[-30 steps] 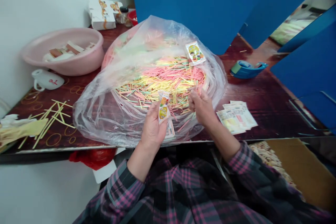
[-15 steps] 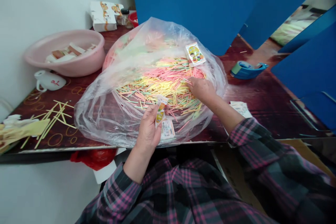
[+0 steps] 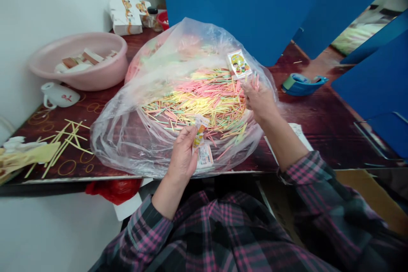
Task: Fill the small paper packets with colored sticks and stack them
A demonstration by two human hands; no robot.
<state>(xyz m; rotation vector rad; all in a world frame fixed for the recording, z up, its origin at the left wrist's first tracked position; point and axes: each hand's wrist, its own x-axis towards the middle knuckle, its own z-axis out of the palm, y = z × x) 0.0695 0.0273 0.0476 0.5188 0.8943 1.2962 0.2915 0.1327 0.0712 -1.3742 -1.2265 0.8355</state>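
At the front of the plastic bag [image 3: 117, 136], left hand [image 3: 181, 155] fingers pinch a packet [image 3: 199, 132], seemingly steadying it; at the bag's right, right hand [image 3: 260, 101] fingers clasp sticks [image 3: 256, 80].

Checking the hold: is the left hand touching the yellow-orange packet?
Touching. The head view shows the left hand holding the yellow-orange packet, with no gap between them.

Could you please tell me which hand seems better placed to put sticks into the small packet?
Probably the right hand: it appears to pinch a few coloured sticks, while the left hand holds the small packet.
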